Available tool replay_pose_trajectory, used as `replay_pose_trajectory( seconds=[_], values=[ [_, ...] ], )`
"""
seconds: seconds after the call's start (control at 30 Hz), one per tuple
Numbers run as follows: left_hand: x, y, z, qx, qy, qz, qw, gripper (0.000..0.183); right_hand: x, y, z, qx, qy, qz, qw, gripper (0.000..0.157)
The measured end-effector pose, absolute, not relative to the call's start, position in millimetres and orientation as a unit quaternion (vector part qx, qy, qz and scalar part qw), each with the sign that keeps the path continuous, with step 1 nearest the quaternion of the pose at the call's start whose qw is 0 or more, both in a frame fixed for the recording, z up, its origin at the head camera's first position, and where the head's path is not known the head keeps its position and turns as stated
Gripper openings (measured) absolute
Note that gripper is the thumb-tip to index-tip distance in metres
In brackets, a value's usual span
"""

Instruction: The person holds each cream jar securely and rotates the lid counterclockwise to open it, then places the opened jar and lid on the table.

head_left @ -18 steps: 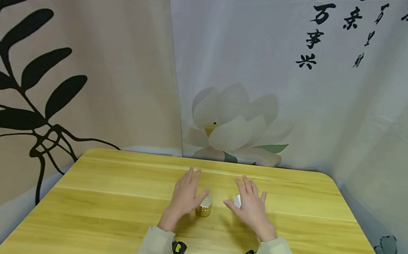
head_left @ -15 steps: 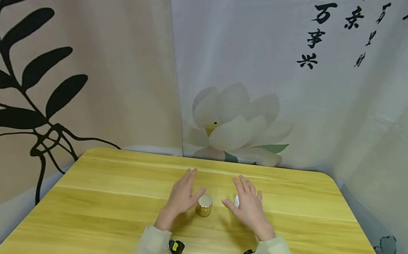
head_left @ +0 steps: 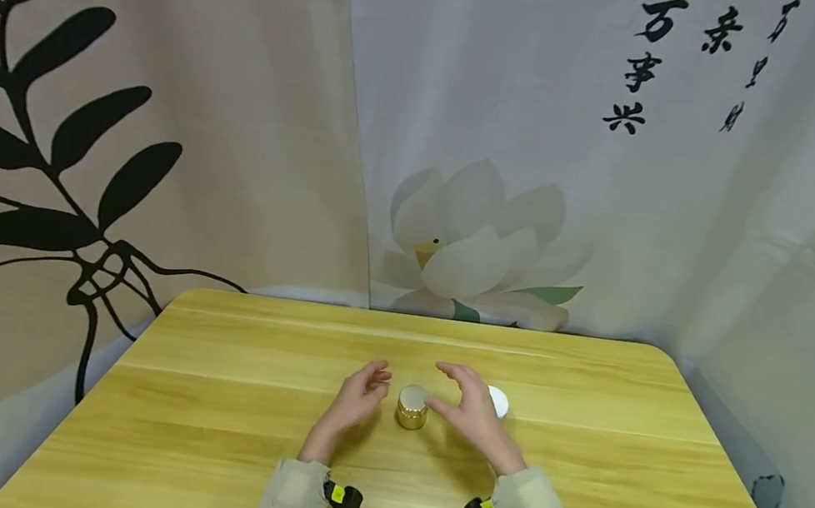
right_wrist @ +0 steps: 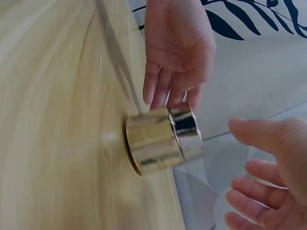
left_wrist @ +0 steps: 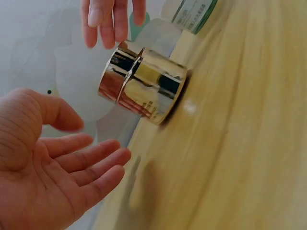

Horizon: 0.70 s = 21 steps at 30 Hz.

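Observation:
A shiny gold jar point(head_left: 413, 407) with a lid stands upright on the table between the two hands. To its left my left hand point(head_left: 356, 401) hovers with relaxed fingers and holds nothing. On the jar's other side is my right hand point(head_left: 471, 412), thumb and fingers spread apart toward it; a small gap between them and the jar shows in the right wrist view. Behind the right hand a white-topped container point(head_left: 499, 402) is partly hidden. Its white and green labelled side point(left_wrist: 194, 14) appears at the top of the left wrist view.
The yellow wooden table point(head_left: 210, 399) has rounded far corners. Behind it hang printed curtains point(head_left: 254, 144) with dark leaves, a pale flower and black characters. A black device point(head_left: 342, 500) is worn at each wrist.
My right hand has moved left toward the gold jar, uncovering more of the white-topped container. The left hand's fingers have gone from stretched out to loosely bent. The head view has shifted slightly.

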<state>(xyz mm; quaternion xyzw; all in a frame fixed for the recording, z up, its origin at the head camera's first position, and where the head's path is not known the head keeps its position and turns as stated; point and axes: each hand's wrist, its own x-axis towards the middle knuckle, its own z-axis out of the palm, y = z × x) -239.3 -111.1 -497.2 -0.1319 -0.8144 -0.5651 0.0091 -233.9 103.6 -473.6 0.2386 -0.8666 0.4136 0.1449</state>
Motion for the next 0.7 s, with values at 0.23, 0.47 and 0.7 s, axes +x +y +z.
replay_pose_trajectory(
  seconds=[0.23,0.47,0.7],
  values=[
    [-237.1,-108.2,-508.2,-0.147,-0.786,-0.598,-0.048,0.051,-237.5,95.5,-481.2,0.222,-0.854,0.46,0.096,0.052],
    [-236.2,-99.3,-512.9,-0.161,-0.802,-0.571,-0.072,0.066,-238.2,91.8,-488.8,0.216,-0.854,0.47,0.06,0.054],
    [-237.5,-92.1,-517.5,-0.162,-0.823,-0.543,-0.045,0.059,-238.9,90.2,-492.2,0.227,-0.841,0.489,0.049,0.054]
  ],
)
